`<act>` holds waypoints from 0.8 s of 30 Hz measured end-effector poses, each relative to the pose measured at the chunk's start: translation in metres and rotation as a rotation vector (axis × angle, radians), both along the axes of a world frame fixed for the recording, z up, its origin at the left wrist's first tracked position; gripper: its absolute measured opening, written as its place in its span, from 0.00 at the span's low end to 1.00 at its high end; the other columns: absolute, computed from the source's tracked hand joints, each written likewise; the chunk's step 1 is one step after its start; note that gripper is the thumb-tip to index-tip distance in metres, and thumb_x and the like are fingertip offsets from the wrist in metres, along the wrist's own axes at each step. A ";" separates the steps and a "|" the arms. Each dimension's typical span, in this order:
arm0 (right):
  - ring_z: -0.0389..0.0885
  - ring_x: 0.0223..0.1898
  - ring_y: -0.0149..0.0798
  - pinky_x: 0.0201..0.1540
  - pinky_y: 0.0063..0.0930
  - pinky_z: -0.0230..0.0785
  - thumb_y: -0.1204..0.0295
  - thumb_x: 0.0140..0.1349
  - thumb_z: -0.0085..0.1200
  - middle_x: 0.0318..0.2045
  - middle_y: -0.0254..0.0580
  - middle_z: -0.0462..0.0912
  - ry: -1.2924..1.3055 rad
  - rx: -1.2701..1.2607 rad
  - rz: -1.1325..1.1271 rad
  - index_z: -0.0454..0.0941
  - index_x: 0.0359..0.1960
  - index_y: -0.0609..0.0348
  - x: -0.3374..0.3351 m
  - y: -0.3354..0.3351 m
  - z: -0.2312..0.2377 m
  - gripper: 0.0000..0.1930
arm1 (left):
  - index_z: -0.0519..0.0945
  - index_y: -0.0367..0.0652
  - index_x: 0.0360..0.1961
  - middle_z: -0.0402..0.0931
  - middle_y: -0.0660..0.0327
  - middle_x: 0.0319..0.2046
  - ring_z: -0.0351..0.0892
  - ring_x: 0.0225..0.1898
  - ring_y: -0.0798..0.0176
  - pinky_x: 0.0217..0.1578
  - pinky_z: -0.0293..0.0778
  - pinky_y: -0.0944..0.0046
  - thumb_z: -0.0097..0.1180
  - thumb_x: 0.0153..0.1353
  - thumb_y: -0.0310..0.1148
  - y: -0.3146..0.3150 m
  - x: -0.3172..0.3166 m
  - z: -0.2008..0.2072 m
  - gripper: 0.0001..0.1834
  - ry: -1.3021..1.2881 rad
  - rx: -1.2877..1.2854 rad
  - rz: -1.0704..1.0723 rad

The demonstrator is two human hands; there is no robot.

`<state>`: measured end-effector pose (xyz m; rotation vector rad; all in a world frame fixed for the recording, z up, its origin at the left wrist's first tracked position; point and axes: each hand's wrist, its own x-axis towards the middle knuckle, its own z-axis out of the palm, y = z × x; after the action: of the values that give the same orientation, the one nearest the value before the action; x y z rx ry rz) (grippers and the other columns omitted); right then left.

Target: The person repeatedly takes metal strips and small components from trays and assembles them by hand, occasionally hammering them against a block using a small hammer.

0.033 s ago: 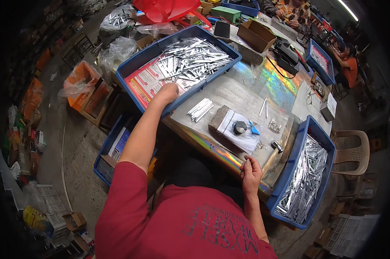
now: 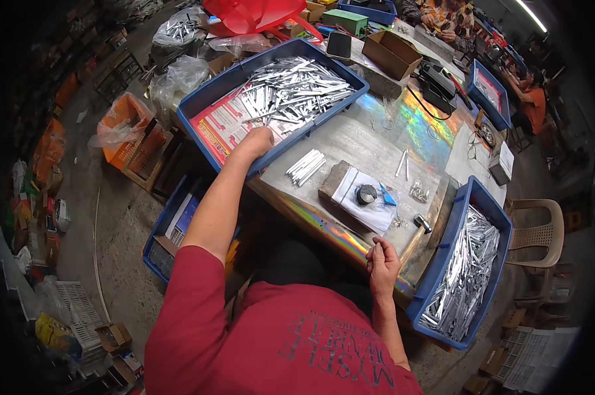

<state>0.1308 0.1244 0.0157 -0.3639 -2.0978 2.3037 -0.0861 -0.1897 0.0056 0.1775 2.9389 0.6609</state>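
Note:
My left hand [image 2: 258,141] reaches over the near wall of a blue tray [image 2: 310,130], fingers closed on a slim metal piece at its edge. Silver metal strips [image 2: 297,89] are heaped in that tray on red and white printed paper [image 2: 213,129]. By the table's front edge my right hand [image 2: 383,264] is curled, thumb against forefinger; whatever is in the pinch is too small to make out. Between the hands stands a block [image 2: 337,181] partly covered by white cloth [image 2: 358,209], with a dark round metal piece [image 2: 366,193] on it. A small row of strips [image 2: 306,167] lies left of the block.
On the right, another blue tray [image 2: 447,247] is full of metal strips. Two loose strips [image 2: 402,163], small metal parts [image 2: 419,191] and a metal cylinder [image 2: 422,224] lie nearer. A cardboard box [image 2: 391,54] and phone [image 2: 339,45] sit farther back. Co-workers [image 2: 531,99] sit beyond.

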 end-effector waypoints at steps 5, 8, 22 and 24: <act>0.59 0.14 0.18 0.14 0.09 0.51 0.71 0.58 0.40 0.18 0.30 0.68 0.013 0.023 0.020 0.67 0.39 0.63 -0.006 -0.003 -0.003 0.10 | 0.76 0.34 0.23 0.73 0.45 0.25 0.74 0.32 0.51 0.35 0.68 0.60 0.52 0.38 0.29 0.003 -0.008 0.005 0.10 -0.220 0.077 0.078; 0.59 0.14 0.18 0.15 0.09 0.51 0.71 0.58 0.40 0.18 0.31 0.68 0.012 0.025 0.021 0.68 0.39 0.63 -0.006 -0.002 -0.003 0.10 | 0.75 0.35 0.25 0.74 0.48 0.24 0.75 0.31 0.54 0.33 0.68 0.62 0.52 0.39 0.28 0.002 -0.002 0.008 0.10 -0.052 0.005 0.103; 0.60 0.13 0.18 0.15 0.09 0.51 0.71 0.58 0.41 0.17 0.31 0.69 -0.005 0.120 0.036 0.70 0.33 0.64 -0.004 0.000 -0.012 0.09 | 0.70 0.38 0.29 0.71 0.62 0.22 0.62 0.16 0.79 0.15 0.58 0.81 0.47 0.54 0.28 0.066 0.073 0.074 0.04 -0.001 1.374 0.063; 0.60 0.13 0.19 0.15 0.10 0.51 0.71 0.58 0.41 0.17 0.30 0.69 -0.009 0.117 0.022 0.71 0.33 0.63 -0.005 -0.004 -0.009 0.09 | 0.69 0.39 0.29 0.71 0.62 0.22 0.64 0.17 0.78 0.14 0.60 0.81 0.47 0.54 0.28 0.082 0.084 0.061 0.04 -0.080 1.430 0.017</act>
<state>0.1259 0.1199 0.0066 -0.3510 -2.2393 2.1813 -0.0023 -0.1073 0.0662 0.2116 1.7997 2.4617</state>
